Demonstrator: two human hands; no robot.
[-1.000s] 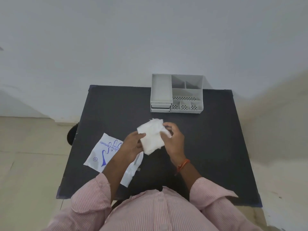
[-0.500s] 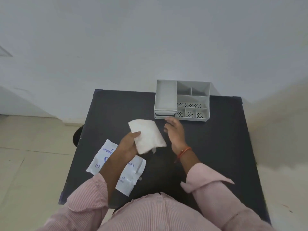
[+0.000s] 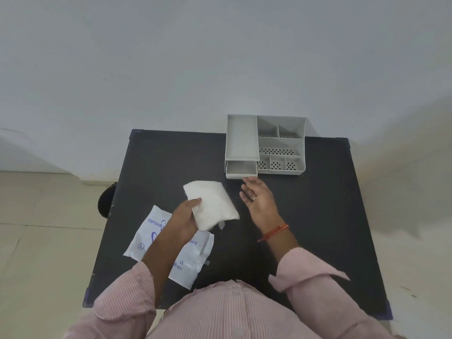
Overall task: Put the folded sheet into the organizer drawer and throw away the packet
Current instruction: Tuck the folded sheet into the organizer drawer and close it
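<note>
My left hand [image 3: 186, 216] grips the white folded sheet [image 3: 212, 204] by its near-left edge, holding it above the black table [image 3: 318, 216]. The grey organizer [image 3: 281, 148] stands at the table's far edge. Its drawer [image 3: 241, 170] at the front left is pulled partly out and looks empty. My right hand [image 3: 258, 200] hovers palm up with fingers apart, its fingertips just below the drawer front, holding nothing. The white packet [image 3: 193, 260] with blue print lies flat on the table at the near left, partly under my left forearm.
A white wall rises right behind the table. A dark round object [image 3: 106, 203] sits by the table's left edge, over a tiled floor [image 3: 44, 228]. The organizer's right side has several small open compartments.
My right hand let go of the sheet and went to the organizer; the drawer now stands pulled out. My left hand keeps the sheet, which has shifted slightly left.
</note>
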